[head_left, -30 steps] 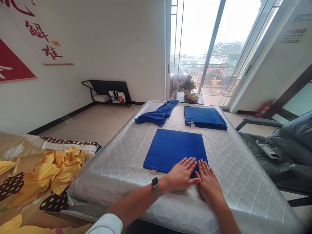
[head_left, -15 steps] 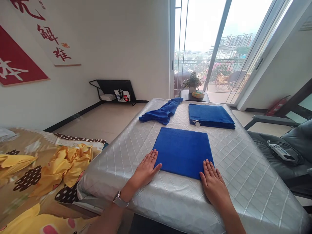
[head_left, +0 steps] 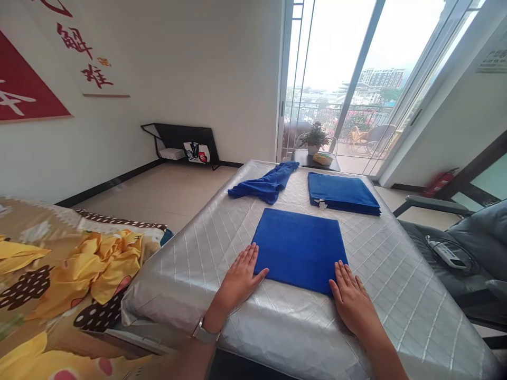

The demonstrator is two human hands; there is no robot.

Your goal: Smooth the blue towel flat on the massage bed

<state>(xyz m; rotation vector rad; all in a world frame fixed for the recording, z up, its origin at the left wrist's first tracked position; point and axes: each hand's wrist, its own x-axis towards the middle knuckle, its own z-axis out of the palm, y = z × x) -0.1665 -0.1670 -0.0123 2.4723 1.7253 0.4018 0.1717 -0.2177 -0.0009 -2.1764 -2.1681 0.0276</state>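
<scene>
A folded blue towel (head_left: 299, 248) lies flat on the silver quilted mattress (head_left: 380, 274) in front of me. My left hand (head_left: 240, 279) rests flat and open at the towel's near left corner, fingers stretched out and touching its edge. My right hand (head_left: 350, 298) lies flat and open at the near right corner, fingertips on the towel's edge. A watch sits on my left wrist. Farther back, a stack of folded blue towels (head_left: 341, 193) lies at the right and a crumpled blue towel (head_left: 264, 183) at the left.
A bed cover with yellow and brown print (head_left: 59, 274) lies at the left. A grey massage chair (head_left: 471, 253) with a remote stands at the right. Beyond the mattress are a small table with a potted plant (head_left: 315, 138) and sliding glass doors.
My hands, side by side at the towel's near right corner a second ago, spread apart: the left slid to the near left corner. The right hand stayed at the right corner.
</scene>
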